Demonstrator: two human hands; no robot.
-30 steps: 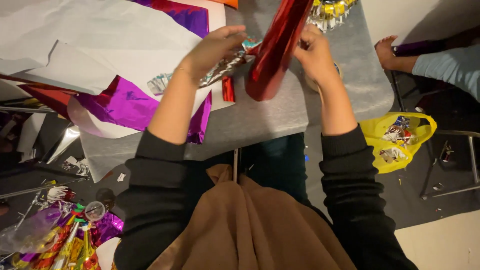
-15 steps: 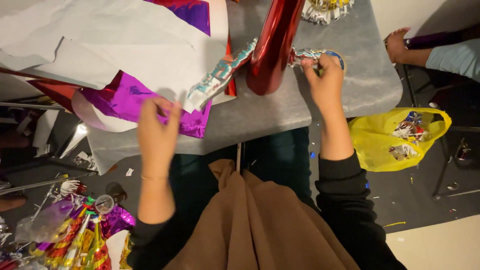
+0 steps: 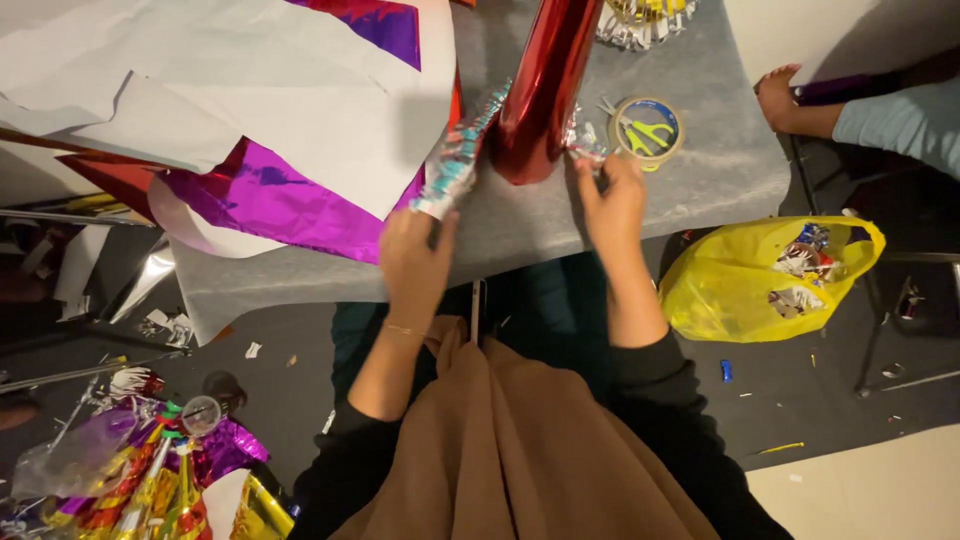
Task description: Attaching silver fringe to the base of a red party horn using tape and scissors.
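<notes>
I see bright, even overhead light on the grey felt-covered surface (image 3: 700, 170), with hard glare streaking the shiny red foil tube (image 3: 540, 90). The dark floor (image 3: 820, 390) below sits much dimmer. My view stays sharp at the centre and bends slightly toward the edges.

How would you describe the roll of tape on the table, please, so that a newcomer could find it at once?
Start at the grey table and find the shiny red foil tube standing on it. Just right of the tube, above the right hand, lies the tape roll: a flat ring, the only thing with yellow-handled scissors resting across it.
</notes>
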